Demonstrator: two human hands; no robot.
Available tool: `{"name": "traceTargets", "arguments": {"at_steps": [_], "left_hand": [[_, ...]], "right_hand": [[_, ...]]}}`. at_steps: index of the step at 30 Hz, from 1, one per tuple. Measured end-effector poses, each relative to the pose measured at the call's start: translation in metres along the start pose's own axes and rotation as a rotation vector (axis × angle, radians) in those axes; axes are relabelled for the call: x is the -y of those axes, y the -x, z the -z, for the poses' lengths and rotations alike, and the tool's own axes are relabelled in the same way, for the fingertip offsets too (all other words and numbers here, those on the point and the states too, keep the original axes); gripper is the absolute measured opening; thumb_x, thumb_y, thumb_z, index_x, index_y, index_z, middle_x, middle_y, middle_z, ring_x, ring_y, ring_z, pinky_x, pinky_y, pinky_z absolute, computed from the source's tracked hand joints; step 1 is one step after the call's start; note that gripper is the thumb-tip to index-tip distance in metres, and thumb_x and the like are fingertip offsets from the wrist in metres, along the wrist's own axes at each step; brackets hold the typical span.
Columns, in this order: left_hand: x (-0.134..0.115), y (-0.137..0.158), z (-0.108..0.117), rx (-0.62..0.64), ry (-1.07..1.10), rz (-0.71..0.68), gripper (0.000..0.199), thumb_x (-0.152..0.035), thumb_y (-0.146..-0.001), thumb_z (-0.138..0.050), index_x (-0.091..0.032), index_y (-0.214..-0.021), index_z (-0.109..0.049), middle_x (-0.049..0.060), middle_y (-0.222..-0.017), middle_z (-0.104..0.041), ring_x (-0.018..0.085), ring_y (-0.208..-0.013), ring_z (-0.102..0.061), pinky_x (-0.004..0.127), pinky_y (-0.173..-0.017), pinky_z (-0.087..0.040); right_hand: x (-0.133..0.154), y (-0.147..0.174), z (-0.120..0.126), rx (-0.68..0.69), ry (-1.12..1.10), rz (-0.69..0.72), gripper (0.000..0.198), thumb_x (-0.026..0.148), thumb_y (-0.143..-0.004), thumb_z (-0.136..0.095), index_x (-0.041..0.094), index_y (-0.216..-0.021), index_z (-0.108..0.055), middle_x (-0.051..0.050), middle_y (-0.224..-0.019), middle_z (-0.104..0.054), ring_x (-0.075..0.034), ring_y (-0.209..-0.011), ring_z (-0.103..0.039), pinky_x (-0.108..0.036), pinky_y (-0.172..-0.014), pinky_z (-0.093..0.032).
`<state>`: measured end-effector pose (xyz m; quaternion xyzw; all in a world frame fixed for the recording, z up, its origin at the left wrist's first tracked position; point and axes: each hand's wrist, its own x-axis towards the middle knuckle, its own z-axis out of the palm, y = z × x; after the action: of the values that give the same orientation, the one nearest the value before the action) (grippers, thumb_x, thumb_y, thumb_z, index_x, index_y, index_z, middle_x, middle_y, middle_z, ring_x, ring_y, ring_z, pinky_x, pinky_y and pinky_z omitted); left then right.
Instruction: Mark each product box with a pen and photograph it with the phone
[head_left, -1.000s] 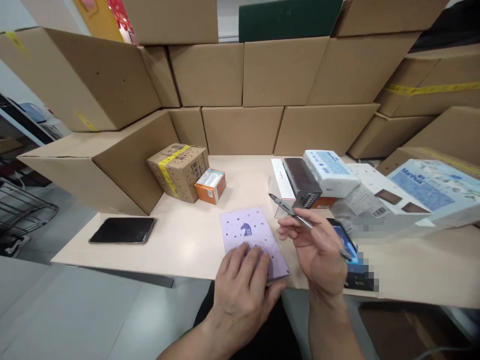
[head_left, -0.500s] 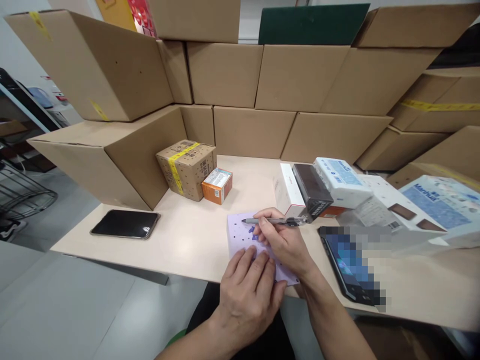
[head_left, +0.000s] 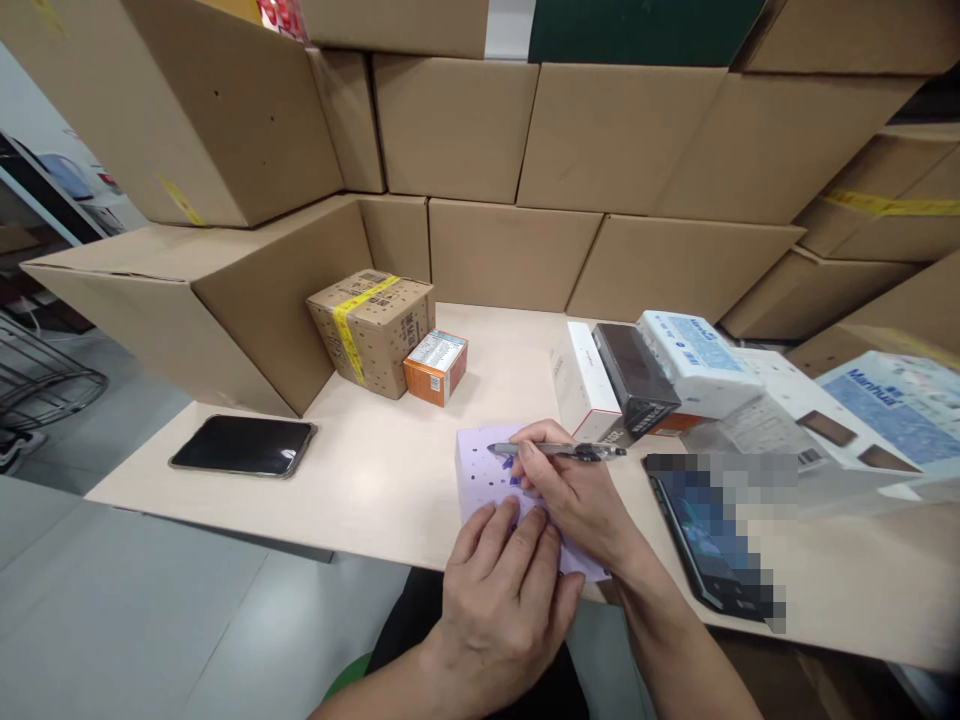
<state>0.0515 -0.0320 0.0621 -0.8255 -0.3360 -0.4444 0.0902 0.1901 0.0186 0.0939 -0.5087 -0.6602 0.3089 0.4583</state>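
A purple notebook or pad with dark dots [head_left: 480,482] lies at the near edge of the table. My left hand [head_left: 504,575] rests flat over its lower part, fingers stretched out. Above it, my right hand [head_left: 566,485] is closed around a grey pen [head_left: 551,450], whose tip points left over the upper part of the purple cover. The pen lies at a low slant, and I cannot tell whether its tip touches the surface. My hands hide much of the purple item's middle and right side.
A black phone [head_left: 244,445] lies at the left. Ahead are an orange box [head_left: 436,368] and a taped carton [head_left: 373,330]. To the right stand a white box [head_left: 583,385], a dark box [head_left: 636,380], tissue packs [head_left: 697,355] and a handheld device [head_left: 705,540]. Stacked cartons [head_left: 510,250] wall the back.
The view has tilted down slightly and moved closer. Both hands keep nearly the same place on the purple item, and the pen stays in my right hand.
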Motion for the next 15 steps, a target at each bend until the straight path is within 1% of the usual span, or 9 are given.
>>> {"name": "traceTargets", "arguments": {"at_steps": [6, 11, 13, 15], "left_hand": [[-0.0001, 0.0014, -0.0005, 0.004, -0.005, 0.005, 0.024, -0.027, -0.087, -0.065, -0.015, -0.105, -0.072, 0.007, -0.104, -0.078, 0.029, -0.101, -0.072, 0.043, -0.089, -0.056], [0.0002, -0.0002, 0.0006, 0.011, -0.009, 0.001, 0.023, -0.026, -0.086, -0.066, -0.014, -0.105, -0.072, 0.007, -0.104, -0.077, 0.029, -0.101, -0.072, 0.043, -0.089, -0.056], [0.0002, -0.0011, 0.0011, 0.015, -0.011, -0.002, 0.023, -0.026, -0.086, -0.066, -0.015, -0.105, -0.072, 0.007, -0.104, -0.077, 0.029, -0.101, -0.071, 0.043, -0.09, -0.055], [0.0, -0.0019, 0.0018, 0.013, -0.011, -0.006, 0.022, -0.026, -0.086, -0.066, -0.014, -0.104, -0.072, 0.008, -0.104, -0.077, 0.028, -0.101, -0.071, 0.043, -0.09, -0.055]], "right_hand": [[-0.0031, 0.0007, -0.0007, -0.003, -0.02, -0.015, 0.025, 0.041, -0.1, -0.044, 0.022, -0.095, -0.059, 0.002, -0.076, -0.062, -0.011, -0.068, -0.062, -0.023, -0.065, -0.05], [-0.0021, -0.0001, 0.0006, 0.02, -0.019, -0.014, 0.025, 0.04, -0.1, -0.044, 0.021, -0.094, -0.059, 0.001, -0.079, -0.063, -0.011, -0.069, -0.062, -0.023, -0.064, -0.049], [-0.0006, -0.0003, 0.0, -0.006, -0.047, -0.02, 0.025, 0.04, -0.1, -0.045, 0.021, -0.092, -0.059, 0.001, -0.077, -0.062, -0.01, -0.066, -0.061, -0.022, -0.061, -0.049], [0.0013, 0.0008, -0.0013, -0.078, -0.116, -0.032, 0.025, 0.041, -0.099, -0.047, 0.021, -0.091, -0.059, 0.002, -0.073, -0.062, -0.009, -0.061, -0.059, -0.021, -0.058, -0.047]]}}
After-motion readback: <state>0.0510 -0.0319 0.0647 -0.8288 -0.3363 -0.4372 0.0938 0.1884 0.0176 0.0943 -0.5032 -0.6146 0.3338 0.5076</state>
